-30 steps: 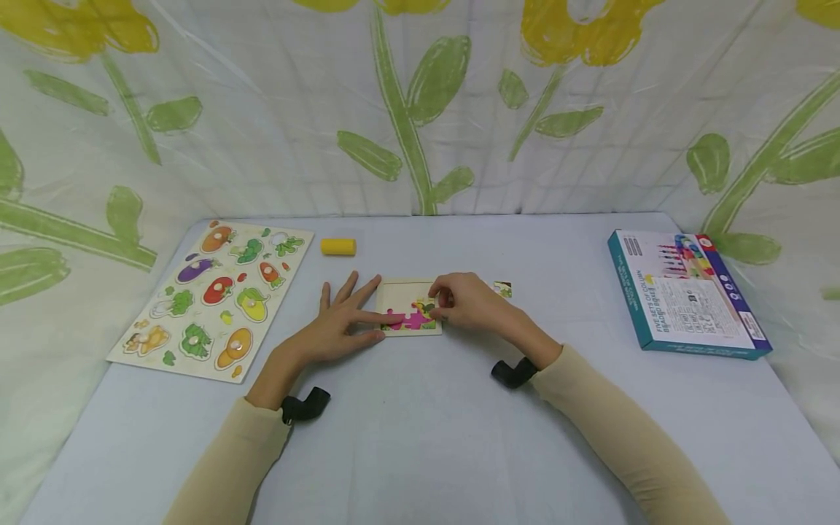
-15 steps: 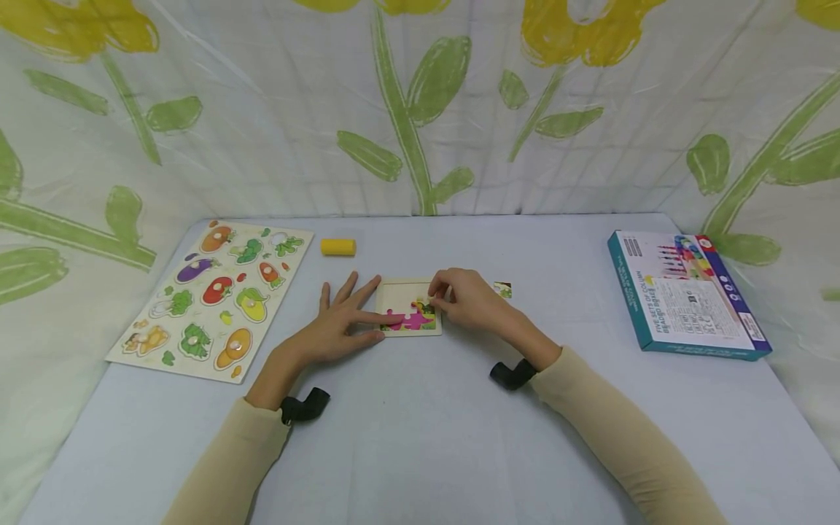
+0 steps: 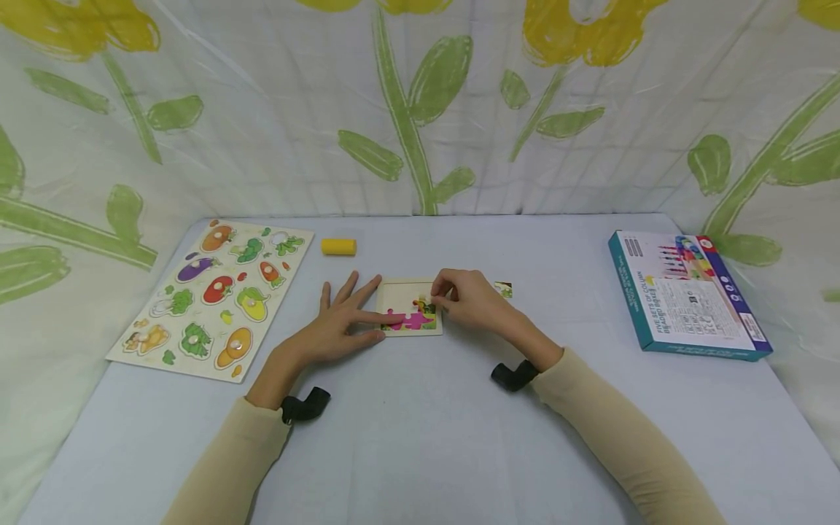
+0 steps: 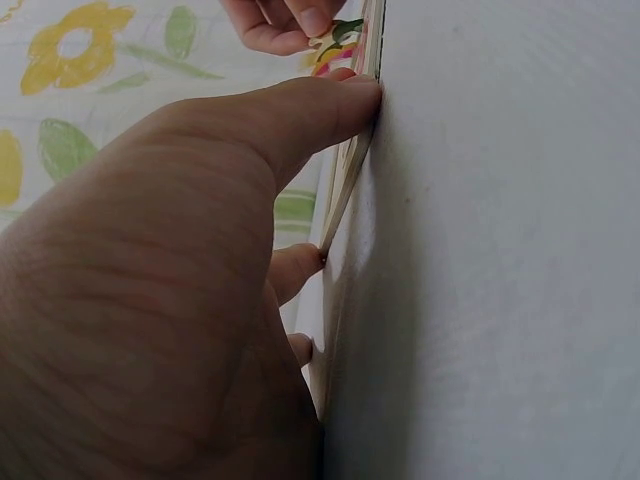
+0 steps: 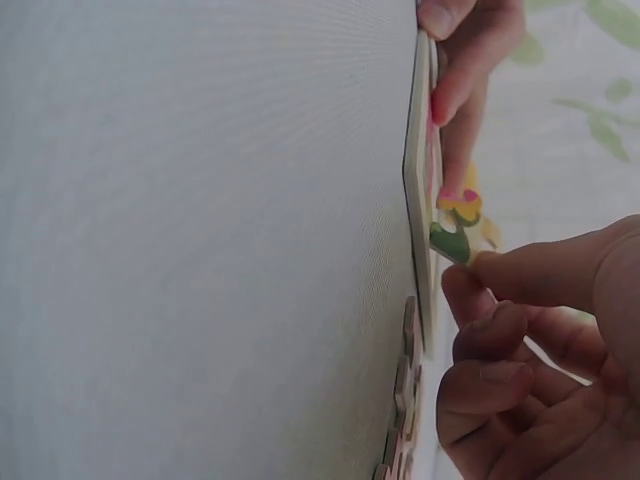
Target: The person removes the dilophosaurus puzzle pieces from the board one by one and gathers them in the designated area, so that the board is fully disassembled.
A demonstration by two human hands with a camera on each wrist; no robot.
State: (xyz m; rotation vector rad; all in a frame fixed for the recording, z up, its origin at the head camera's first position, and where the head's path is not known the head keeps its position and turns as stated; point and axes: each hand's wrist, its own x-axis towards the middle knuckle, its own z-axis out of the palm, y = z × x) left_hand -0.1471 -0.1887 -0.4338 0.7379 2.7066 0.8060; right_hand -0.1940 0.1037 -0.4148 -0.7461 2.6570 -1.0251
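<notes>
A small wooden puzzle tray lies at mid-table, with pink and green jigsaw pieces along its near side. My left hand is spread at the tray's left; one finger rests on the pink pieces, and the thumb touches the tray's near left corner. Over the tray's right side, my right hand pinches a jigsaw piece between thumb and finger. That green and yellow piece is tilted up from the tray in the right wrist view. Fingers partly cover it in the head view.
Loose jigsaw pieces lie right of the tray; in the head view one piece shows past my right hand. At left is a vegetable peg board, with a yellow cylinder near it. A boxed toy set lies at right.
My right hand's fingertips have shifted slightly away from me over the tray's right side, still pinching the piece. My left hand has stayed in place.
</notes>
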